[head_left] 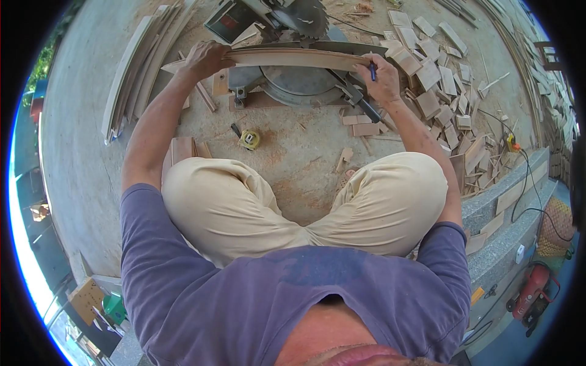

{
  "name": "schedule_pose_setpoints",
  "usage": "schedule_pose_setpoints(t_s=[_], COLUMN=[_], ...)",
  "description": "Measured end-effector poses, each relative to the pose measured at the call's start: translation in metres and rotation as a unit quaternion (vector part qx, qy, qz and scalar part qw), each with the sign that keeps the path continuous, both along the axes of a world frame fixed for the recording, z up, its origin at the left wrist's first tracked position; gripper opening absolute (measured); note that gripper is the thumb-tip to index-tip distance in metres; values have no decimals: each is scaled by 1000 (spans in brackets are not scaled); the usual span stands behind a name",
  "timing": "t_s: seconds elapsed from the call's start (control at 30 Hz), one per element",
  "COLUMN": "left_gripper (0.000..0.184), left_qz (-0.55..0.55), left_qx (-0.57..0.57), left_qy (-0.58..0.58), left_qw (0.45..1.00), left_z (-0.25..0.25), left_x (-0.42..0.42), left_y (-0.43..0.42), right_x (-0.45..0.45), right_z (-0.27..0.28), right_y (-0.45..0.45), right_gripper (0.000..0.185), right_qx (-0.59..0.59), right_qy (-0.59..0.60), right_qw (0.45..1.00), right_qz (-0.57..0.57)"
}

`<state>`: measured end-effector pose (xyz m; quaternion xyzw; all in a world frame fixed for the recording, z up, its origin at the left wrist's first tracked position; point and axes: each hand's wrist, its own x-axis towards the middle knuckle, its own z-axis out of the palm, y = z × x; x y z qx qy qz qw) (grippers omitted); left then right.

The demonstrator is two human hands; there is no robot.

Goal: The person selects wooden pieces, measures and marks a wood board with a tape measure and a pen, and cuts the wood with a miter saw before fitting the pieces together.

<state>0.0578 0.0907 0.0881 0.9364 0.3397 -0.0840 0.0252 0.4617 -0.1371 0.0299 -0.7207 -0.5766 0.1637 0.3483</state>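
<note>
A long, light wooden board lies across the miter saw's round base, along its fence. My left hand is closed around the board's left end. At the other end, my right hand grips the board, with a blue pen tucked between its fingers. The toothed saw blade is raised above and behind the board. Below the saw, a yellow tape measure rests on the dusty floor between the saw and my left knee. The fingertips behind the board are partly hidden.
A heap of wood offcuts spreads over the floor at right. Long boards lie at left. A black cable runs past a stone step towards a red air compressor at lower right.
</note>
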Motion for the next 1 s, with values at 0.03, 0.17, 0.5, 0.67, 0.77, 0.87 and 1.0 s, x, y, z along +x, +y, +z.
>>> schedule_pose_setpoints(t_s=[0.03,0.17,0.5,0.67,0.77,0.87,1.0], left_gripper=[34,36,27,28,32,37,37], left_qz=[-5,-9,-44,5,151,111,115], left_qx=[23,28,170,59,-6,-41,-38], left_qy=[7,-10,56,57,-80,-78,-124], left_qw=[1000,1000,983,997,985,990,985], left_z=[-2,-8,3,3,-1,-2,0], left_x=[-1,-3,57,72,77,71,71], left_y=[-1,-9,-35,-31,-33,-31,-39], right_x=[0,13,26,27,27,32,50], right_z=[3,11,-11,6,17,22,64], right_y=[6,20,46,57,55,57,65], right_gripper=[32,28,40,38,39,38,38], right_qx=[39,31,5,-28,-96,-77,-109], right_qy=[38,-1,-165,-163,-180,-195,18], right_qw=[998,999,986,986,978,976,992], right_qz=[0,-9,-9,26,41,56,58])
